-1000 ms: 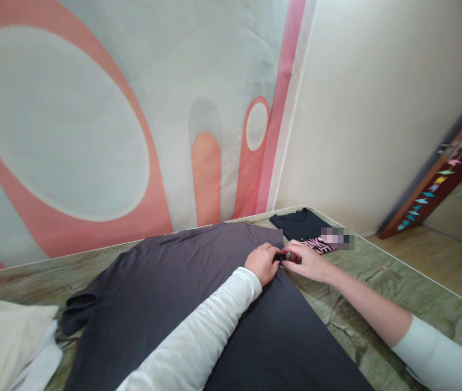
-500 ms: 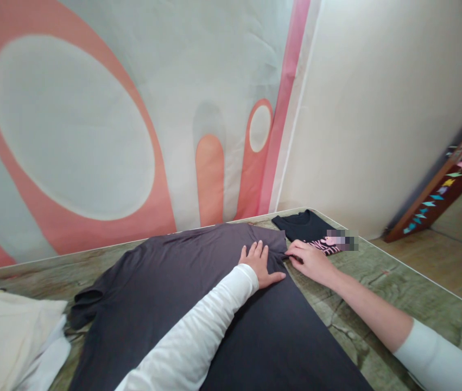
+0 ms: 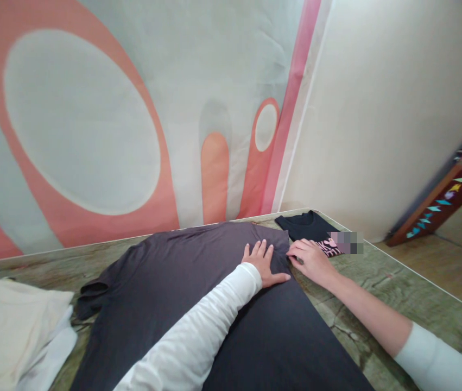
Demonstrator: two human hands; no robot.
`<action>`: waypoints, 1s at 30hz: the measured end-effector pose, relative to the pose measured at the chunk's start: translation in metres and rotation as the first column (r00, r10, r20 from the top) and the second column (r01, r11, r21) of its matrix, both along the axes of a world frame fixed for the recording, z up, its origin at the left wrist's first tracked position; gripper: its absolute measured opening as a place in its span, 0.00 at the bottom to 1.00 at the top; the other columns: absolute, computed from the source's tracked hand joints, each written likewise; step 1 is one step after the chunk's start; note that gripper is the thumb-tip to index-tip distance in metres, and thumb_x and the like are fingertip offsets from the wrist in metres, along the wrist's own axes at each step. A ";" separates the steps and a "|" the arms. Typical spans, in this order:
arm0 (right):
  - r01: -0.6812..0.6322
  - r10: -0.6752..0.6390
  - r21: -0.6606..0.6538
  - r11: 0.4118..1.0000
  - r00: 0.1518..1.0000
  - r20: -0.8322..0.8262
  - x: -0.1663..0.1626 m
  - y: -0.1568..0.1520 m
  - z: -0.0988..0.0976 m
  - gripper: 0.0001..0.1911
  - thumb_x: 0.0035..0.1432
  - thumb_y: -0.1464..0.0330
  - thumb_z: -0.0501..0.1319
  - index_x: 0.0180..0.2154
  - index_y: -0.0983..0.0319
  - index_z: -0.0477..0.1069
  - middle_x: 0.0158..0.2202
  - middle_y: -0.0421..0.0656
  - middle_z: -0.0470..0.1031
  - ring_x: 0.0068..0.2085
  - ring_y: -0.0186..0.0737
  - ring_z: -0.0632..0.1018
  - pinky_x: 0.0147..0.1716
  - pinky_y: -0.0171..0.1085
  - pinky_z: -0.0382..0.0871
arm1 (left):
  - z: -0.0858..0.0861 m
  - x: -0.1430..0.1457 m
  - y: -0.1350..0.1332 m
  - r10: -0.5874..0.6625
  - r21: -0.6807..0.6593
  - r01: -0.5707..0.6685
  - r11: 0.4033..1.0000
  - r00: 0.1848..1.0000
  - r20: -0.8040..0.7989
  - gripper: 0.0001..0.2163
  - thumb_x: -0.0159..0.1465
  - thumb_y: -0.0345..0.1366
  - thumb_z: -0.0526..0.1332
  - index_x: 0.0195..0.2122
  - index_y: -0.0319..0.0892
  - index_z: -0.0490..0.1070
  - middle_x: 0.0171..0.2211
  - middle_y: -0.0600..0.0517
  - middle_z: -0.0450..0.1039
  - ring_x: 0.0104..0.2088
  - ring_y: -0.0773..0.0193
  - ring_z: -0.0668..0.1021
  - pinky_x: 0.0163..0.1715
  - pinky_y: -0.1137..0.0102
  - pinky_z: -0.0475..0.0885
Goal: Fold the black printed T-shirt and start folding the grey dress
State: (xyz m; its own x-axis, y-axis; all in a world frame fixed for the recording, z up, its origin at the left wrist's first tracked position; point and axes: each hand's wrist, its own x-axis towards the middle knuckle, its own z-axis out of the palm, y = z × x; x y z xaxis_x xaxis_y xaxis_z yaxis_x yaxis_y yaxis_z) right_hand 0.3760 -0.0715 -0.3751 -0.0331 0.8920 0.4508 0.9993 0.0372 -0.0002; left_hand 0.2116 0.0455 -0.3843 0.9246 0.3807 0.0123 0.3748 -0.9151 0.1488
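Through the head camera I am seeing the left hand [image 3: 264, 269] lying flat, fingers spread and clasping nothing, on the dark shirt [image 3: 173, 282], which is stretching across the table [image 3: 393, 282], while the right hand [image 3: 311, 262] is pinching its edge. I am judging that a tug outpacing the left palm's hold could be creasing the cloth, or bumping the black T-shirt [image 3: 302, 225] beside it.

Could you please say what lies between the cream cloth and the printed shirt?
In the head view, the dark shirt, with the left hand on it and the right hand at its edge, lies between the cream cloth and the printed shirt.
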 end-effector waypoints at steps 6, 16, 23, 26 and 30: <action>-0.018 0.019 0.019 1.000 0.998 -0.061 -0.005 -0.002 0.001 0.12 0.54 0.70 0.54 0.40 0.59 0.71 0.41 0.45 0.73 0.42 0.43 0.72 0.42 0.44 0.65 | 0.003 -0.003 -0.007 0.000 -0.016 0.001 1.000 1.000 0.014 0.43 0.54 0.66 0.38 0.64 0.41 0.39 0.65 0.46 0.34 0.63 0.51 0.41 0.57 0.48 0.37; -0.147 0.093 -0.276 0.950 0.975 -0.201 -0.014 0.002 -0.035 0.29 0.60 0.55 0.47 0.60 0.55 0.52 0.62 0.42 0.52 0.60 0.48 0.57 0.58 0.51 0.53 | 0.024 -0.081 0.023 0.156 -0.047 -0.162 0.986 0.982 -0.110 0.41 0.55 0.63 0.44 0.63 0.39 0.43 0.64 0.45 0.37 0.63 0.51 0.44 0.57 0.48 0.39; -0.122 0.075 -0.291 0.949 0.983 -0.168 0.000 0.000 -0.047 0.30 0.59 0.54 0.47 0.61 0.52 0.48 0.63 0.38 0.49 0.62 0.47 0.53 0.60 0.51 0.49 | 0.023 -0.202 0.071 0.612 0.050 -0.613 0.789 0.774 -0.163 0.39 0.56 0.63 0.38 0.63 0.44 0.45 0.64 0.47 0.37 0.62 0.43 0.45 0.55 0.42 0.39; -0.110 0.068 -0.287 0.952 0.986 -0.151 0.007 -0.001 -0.050 0.31 0.58 0.53 0.48 0.62 0.51 0.46 0.63 0.36 0.48 0.62 0.47 0.51 0.60 0.52 0.49 | 0.022 -0.239 0.080 0.696 0.075 -0.693 0.717 0.703 -0.146 0.39 0.56 0.64 0.38 0.63 0.44 0.46 0.64 0.46 0.38 0.62 0.43 0.45 0.54 0.42 0.40; -0.129 0.086 -0.329 0.936 0.986 -0.143 0.020 -0.002 -0.054 0.32 0.59 0.55 0.48 0.62 0.50 0.41 0.64 0.35 0.45 0.63 0.47 0.50 0.60 0.52 0.49 | 0.019 -0.269 0.078 0.668 0.092 -0.662 0.744 0.733 -0.129 0.37 0.58 0.62 0.39 0.62 0.42 0.48 0.64 0.46 0.40 0.62 0.47 0.48 0.56 0.45 0.40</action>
State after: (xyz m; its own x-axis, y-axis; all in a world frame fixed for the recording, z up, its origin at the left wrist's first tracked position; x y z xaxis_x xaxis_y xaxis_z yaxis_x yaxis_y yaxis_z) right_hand 0.3959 -0.0737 -0.4290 -0.1000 0.9862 0.1323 0.9805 0.1202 -0.1553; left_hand -0.0574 0.1240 -0.3654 0.4280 0.9009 -0.0719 0.9036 -0.4281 0.0145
